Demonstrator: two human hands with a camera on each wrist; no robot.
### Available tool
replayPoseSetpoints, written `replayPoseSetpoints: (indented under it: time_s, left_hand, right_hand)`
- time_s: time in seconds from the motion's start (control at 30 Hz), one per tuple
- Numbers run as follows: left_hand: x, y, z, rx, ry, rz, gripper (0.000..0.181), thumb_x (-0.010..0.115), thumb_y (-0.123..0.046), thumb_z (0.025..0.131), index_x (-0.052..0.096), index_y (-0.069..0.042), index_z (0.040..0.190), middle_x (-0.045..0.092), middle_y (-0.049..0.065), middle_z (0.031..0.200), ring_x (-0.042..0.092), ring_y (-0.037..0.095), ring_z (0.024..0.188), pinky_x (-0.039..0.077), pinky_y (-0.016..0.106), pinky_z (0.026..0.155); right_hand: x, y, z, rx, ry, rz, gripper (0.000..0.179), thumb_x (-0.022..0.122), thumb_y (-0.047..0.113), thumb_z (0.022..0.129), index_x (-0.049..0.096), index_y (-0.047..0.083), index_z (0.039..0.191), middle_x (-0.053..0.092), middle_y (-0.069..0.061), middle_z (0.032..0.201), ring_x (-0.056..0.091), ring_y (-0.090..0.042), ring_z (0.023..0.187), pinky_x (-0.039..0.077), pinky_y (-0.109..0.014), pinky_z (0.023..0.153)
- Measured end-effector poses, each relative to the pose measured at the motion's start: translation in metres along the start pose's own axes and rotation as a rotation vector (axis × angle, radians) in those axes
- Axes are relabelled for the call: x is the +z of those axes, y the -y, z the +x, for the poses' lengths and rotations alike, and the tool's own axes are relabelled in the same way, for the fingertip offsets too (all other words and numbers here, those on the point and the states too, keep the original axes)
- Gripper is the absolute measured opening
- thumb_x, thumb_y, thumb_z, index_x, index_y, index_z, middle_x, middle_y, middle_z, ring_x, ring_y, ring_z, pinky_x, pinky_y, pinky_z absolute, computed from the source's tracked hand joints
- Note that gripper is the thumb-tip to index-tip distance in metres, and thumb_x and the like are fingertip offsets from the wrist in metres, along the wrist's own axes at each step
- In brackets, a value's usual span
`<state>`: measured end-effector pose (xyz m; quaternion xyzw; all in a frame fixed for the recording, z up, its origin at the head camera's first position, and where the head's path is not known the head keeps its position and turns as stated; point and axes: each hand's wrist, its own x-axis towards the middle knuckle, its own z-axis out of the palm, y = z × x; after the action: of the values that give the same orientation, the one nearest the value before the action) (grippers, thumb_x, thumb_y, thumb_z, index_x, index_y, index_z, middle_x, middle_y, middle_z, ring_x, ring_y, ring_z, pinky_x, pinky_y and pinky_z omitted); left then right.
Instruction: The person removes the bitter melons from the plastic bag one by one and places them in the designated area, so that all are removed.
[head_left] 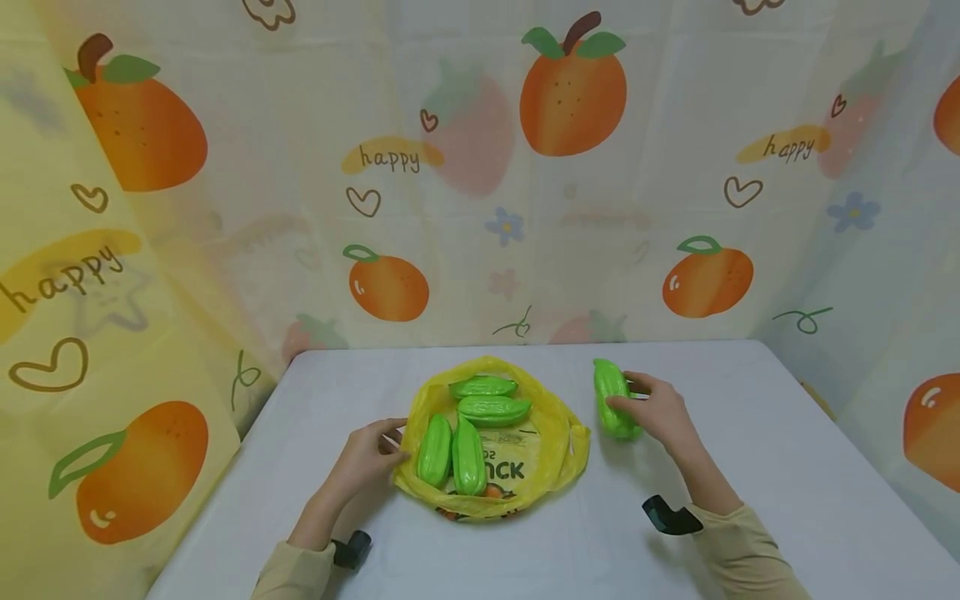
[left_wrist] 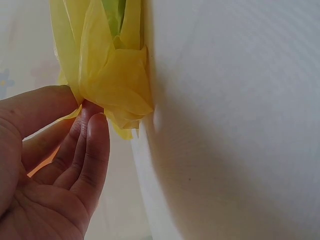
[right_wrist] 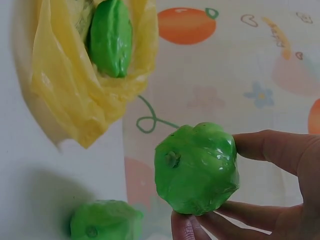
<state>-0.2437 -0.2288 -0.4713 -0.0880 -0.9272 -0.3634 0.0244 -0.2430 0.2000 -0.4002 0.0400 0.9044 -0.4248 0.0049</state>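
A yellow plastic bag (head_left: 558, 454) stands with its mouth spread wide on the table, several glossy green ridged gourds (head_left: 493, 410) lying inside. At its left rim my left hand (head_left: 367, 454) pinches the thin plastic between thumb and fingers; the left wrist view shows the bunched bag (left_wrist: 117, 82) there. To the right of the bag, my right hand (head_left: 660, 408) holds another green ridged gourd (right_wrist: 195, 170), thumb on one side and fingers on the other. Below it in the right wrist view lies one more green gourd (right_wrist: 105, 222), partly cut off by the frame edge.
The white tabletop (head_left: 757, 433) runs around the bag. A fruit-printed curtain (head_left: 465, 233) hangs behind the table and along both sides. Dark wrist devices (head_left: 671, 515) sit on both wrists by beige sleeves.
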Motion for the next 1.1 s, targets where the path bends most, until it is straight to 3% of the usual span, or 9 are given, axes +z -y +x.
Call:
replayPoseSetpoints:
  time_s: [0.3,1.1]
  left_hand:
    - [0.001,0.002,-0.002,-0.008,-0.001,-0.006,0.049,0.077,-0.008,0.076,0.062,-0.007,0.123,0.065,0.003,0.092,0.062,0.011,0.077,0.053,0.025,0.065]
    - [0.001,0.002,0.000,-0.016,0.005,0.001,0.049,0.076,-0.008,0.076,0.062,-0.007,0.123,0.065,0.002,0.092,0.061,0.011,0.077,0.053,0.025,0.064]
  right_hand:
    - [-0.010,-0.013,0.004,0.018,0.001,0.017,0.071,0.067,0.033,0.086,0.040,-0.003,0.140,0.047,-0.030,0.135,0.053,-0.040,0.116,0.056,-0.036,0.081]
    - [-0.039,-0.034,0.003,0.064,-0.031,-0.001,0.074,0.065,0.033,0.087,0.035,-0.008,0.140,0.042,-0.033,0.137,0.051,-0.043,0.117,0.055,-0.037,0.081]
